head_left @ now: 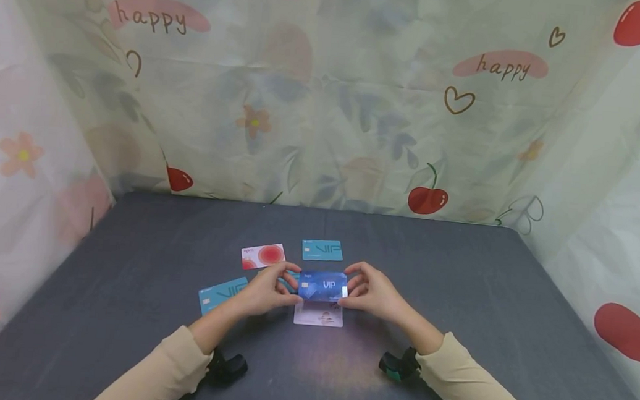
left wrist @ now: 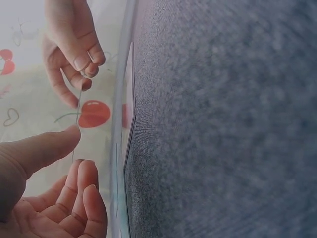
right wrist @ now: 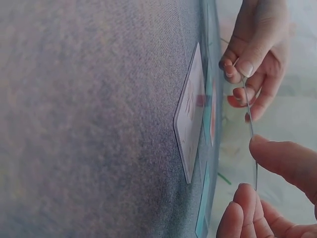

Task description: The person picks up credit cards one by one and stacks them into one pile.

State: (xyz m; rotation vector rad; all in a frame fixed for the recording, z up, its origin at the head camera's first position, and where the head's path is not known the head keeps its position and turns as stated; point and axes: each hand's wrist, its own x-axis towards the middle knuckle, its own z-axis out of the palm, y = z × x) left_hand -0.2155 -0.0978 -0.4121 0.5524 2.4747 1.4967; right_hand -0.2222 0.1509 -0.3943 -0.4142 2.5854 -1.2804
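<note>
A dark blue VIP card point(head_left: 322, 286) is held between both hands above the table. My left hand point(head_left: 270, 288) pinches its left edge between thumb and fingers, and my right hand point(head_left: 373, 292) pinches the right edge. From the right wrist view the blue card point(right wrist: 251, 116) appears edge-on as a thin line, raised off the tabletop. Below it lies a pale pinkish card point(head_left: 319, 314) with a small drawing, its upper part covered by the blue one. In the right wrist view this pale card point(right wrist: 189, 116) shows a doubled edge.
A teal VIP card point(head_left: 322, 250) lies beyond the hands. To the left are a white-and-red card point(head_left: 263, 256) and another teal VIP card point(head_left: 221, 293), partly behind my left hand. The dark grey table point(head_left: 459, 284) meets a printed cloth backdrop point(head_left: 330, 132) at the back.
</note>
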